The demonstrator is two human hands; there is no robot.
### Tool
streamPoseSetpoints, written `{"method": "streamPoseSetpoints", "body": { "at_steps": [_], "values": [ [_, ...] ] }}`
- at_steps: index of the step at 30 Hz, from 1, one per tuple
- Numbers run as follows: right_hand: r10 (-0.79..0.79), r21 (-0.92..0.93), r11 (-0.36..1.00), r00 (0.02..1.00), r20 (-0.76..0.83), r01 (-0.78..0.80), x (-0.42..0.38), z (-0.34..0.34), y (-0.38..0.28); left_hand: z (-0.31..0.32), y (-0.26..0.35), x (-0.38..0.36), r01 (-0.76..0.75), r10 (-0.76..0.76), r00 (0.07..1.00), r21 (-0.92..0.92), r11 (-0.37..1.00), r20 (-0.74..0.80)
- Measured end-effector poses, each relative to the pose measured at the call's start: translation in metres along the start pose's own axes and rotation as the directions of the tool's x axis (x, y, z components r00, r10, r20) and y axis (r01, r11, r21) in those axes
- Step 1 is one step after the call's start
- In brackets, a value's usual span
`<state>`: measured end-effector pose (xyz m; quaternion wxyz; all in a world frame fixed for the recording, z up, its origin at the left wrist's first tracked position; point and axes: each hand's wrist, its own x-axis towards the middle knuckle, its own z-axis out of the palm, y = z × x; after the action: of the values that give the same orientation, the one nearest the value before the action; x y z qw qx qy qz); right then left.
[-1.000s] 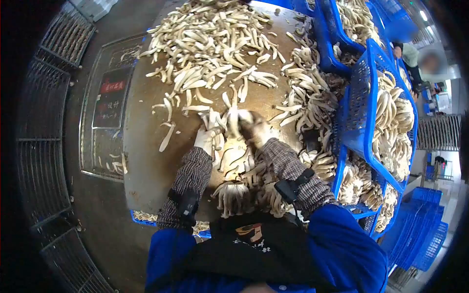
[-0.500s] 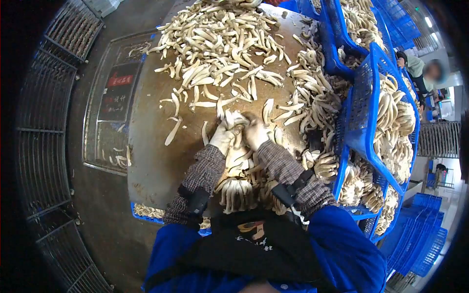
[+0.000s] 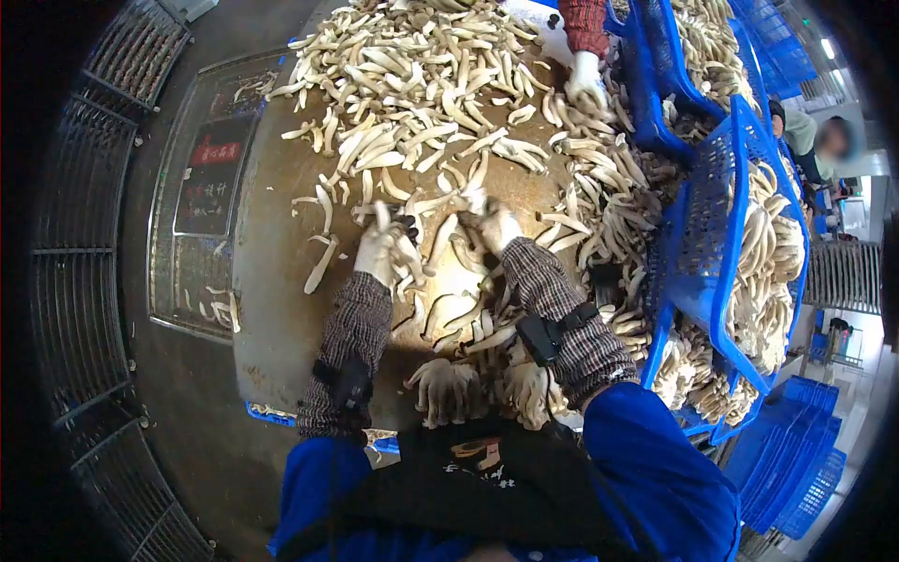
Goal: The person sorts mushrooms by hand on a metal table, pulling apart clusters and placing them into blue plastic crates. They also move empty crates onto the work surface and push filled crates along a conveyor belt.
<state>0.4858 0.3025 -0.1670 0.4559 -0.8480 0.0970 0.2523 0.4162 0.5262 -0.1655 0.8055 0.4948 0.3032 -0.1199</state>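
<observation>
Mushrooms (image 3: 405, 259) in left hand (image 3: 375, 251)

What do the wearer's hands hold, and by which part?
The left hand holds mushrooms, the gripped part hidden; what the right hand holds is too blurred to tell.

The left hand (image 3: 376, 255) and right hand (image 3: 496, 228), which met around one clump half a second ago, have now drawn apart, the left out to its own side with mushroom stems (image 3: 382, 217) poking up from its fingers, the right out the other way. In the gap that has opened between them, a long pale mushroom (image 3: 443, 238) now shows slanting on the tabletop. Well beyond the right hand and farther to its right, a co-worker's hand (image 3: 586, 86) in a reddish sleeve (image 3: 583, 25) has come in, now down at the mushroom pile (image 3: 599, 126).
</observation>
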Motion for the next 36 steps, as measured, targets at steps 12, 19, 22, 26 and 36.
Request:
{"method": "streamPoseSetpoints", "body": {
  "at_steps": [12,19,22,26,36],
  "values": [
    [-0.492,-0.609,0.756,0.822,-0.288,0.239,0.037,-0.036,-0.038,-0.009,0.014,0.034,-0.214,0.252,0.959,0.254,0.943,-0.127],
    [-0.099,-0.383,0.922,0.989,-0.105,0.052,0.06,-0.06,-0.033,-0.028,0.014,0.006,0.043,0.042,0.882,-0.17,0.984,0.469],
    [-0.353,-0.154,0.931,0.926,-0.135,0.332,0.028,-0.039,0.006,-0.019,0.012,-0.009,-0.025,0.089,0.924,-0.173,0.985,0.371],
    [-0.064,0.444,0.893,0.997,-0.036,0.073,-0.016,-0.034,0.019,-0.013,0.012,-0.022,-0.034,0.028,0.999,0.262,0.965,0.025],
    [-0.018,0.375,0.921,0.973,-0.231,0.106,-0.026,-0.04,0.075,-0.006,0.008,-0.043,-0.084,0.073,0.951,0.023,0.996,0.3]
  ]
}}
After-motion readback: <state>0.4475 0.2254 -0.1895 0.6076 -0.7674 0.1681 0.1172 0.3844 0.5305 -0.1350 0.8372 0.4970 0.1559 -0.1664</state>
